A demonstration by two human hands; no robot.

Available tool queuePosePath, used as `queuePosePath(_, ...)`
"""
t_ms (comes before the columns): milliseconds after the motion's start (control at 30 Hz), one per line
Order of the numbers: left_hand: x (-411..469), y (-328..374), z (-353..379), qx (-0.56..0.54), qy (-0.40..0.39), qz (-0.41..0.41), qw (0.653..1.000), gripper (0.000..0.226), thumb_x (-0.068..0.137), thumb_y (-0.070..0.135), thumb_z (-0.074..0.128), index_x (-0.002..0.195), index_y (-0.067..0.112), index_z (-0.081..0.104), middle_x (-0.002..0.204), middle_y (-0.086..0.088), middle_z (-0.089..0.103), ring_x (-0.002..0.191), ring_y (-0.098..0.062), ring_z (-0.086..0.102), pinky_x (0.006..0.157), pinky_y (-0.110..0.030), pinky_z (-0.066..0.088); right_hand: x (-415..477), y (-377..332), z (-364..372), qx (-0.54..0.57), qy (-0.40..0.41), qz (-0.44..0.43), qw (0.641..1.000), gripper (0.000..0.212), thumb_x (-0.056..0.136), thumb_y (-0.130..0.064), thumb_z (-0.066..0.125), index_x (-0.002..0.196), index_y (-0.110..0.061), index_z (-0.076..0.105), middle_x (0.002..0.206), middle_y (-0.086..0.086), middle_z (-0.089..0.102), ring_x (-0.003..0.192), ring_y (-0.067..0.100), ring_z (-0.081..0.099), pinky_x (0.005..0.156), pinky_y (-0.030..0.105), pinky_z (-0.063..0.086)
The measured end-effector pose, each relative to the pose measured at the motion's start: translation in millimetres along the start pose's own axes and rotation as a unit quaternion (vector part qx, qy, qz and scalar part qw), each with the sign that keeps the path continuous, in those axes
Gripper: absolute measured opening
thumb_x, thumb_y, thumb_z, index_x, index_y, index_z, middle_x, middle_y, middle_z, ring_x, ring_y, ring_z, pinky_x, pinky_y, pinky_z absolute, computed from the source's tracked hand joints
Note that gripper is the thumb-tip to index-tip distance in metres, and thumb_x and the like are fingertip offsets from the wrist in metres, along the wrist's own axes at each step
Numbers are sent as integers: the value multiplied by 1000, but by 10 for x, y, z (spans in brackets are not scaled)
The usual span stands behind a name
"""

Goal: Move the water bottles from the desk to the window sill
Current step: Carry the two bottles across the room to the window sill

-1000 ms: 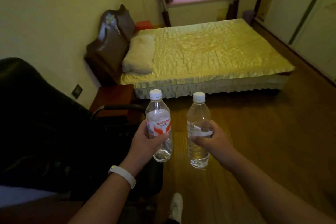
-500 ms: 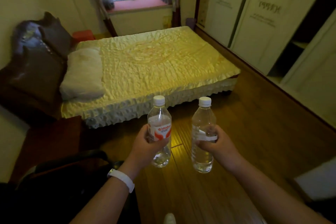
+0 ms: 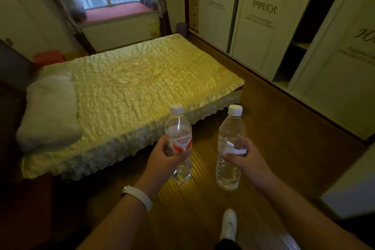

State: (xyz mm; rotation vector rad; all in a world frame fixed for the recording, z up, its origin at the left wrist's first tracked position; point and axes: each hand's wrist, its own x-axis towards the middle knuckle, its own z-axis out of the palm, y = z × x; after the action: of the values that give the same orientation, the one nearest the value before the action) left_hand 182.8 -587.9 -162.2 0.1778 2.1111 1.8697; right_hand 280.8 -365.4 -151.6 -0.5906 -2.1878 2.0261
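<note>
- Head view: two clear plastic water bottles are carried upright above the wooden floor, near the foot corner of the bed.
- The left hand is wrapped around the labelled bottle at its red-and-white label, with the thumb laid across the front.
- The right hand is closed around the second bottle at mid-body, where a torn white strip of label is seen under the fingers.
- Both white caps are on; the second bottle looks nearly full, while the labelled bottle's fill level cannot be told.
- The bottles are judged moderately heavy for their size, with thin walls that would dent under a hard squeeze, and smooth, possibly slippery plastic.
- A mid-body hold at the label band is judged the soundest, since weight is balanced there.
- The window sill is seen well apart, beyond the bed, so the carry is judged partly done and no bottle has been set down on it yet.
</note>
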Motion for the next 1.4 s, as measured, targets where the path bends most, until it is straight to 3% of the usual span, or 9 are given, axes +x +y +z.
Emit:
queuePosePath(367,1702,433,1201,36,-13,1,999,41,73,6,81,106,24,62,98,1,73,84,-7,70,63,-18,54,1771,-6,-1104,46,20,7,999,39,78,-9,78,110,-20,58,105,6,69,95,21,69,74,33,57)
queuePosePath(734,3023,965,2331,45,-64,24,997,38,73,2,80,100,24,62,91,7,72,74,4,68,58,-10,50,2963,-274,-2172,37,59,-5,998,36,80,-9,77,110,-19,60,103,2,68,86,10,69,62,20,56)
queuePosePath(867,3545,981,2518,52,-78,16,995,40,72,8,83,103,21,63,94,4,73,78,-2,70,59,-12,51,3393,-286,-2367,36,79,4,996,36,79,-8,77,108,-23,61,104,2,69,91,14,69,63,21,55)
queuePosePath(934,3849,961,2589,50,-79,5,996,43,70,14,85,106,23,63,94,5,73,80,-5,71,61,-16,53,3643,-276,-2428,34,92,10,995,38,79,-11,78,111,-24,61,105,0,69,93,14,68,64,20,55)
queuePosePath(1034,4374,921,2675,48,-92,-11,995,49,59,34,87,103,34,64,96,4,74,89,-19,72,75,-40,60,4069,-263,-2488,37,104,20,994,44,78,-16,79,118,-26,61,108,-3,70,96,14,69,70,23,55)
queuePosePath(1167,5139,908,2791,28,-118,-15,992,45,61,28,85,102,32,65,98,-1,74,91,-24,72,80,-49,59,4742,-284,-2521,33,125,42,991,43,78,-14,79,116,-25,62,107,-2,71,97,17,70,70,24,56)
queuePosePath(1234,5568,947,2841,13,-126,-17,992,42,65,20,86,101,28,66,96,-2,74,91,-24,72,77,-44,60,5081,-373,-2525,29,146,46,988,42,78,-12,79,115,-24,62,108,0,71,96,17,70,67,21,55)
queuePosePath(1334,6121,1072,2928,12,-147,-9,989,36,72,9,82,100,25,65,89,5,73,80,-8,71,63,-19,55,5530,-520,-2569,29,168,58,984,40,79,-10,78,108,-29,58,105,-3,68,90,10,68,58,15,53)
queuePosePath(1401,6456,1183,2993,6,-171,-6,985,36,74,8,80,103,22,64,89,5,73,77,-4,70,60,-15,52,5808,-636,-2619,25,184,57,981,42,79,-11,78,109,-30,55,106,-4,66,91,9,65,58,14,52)
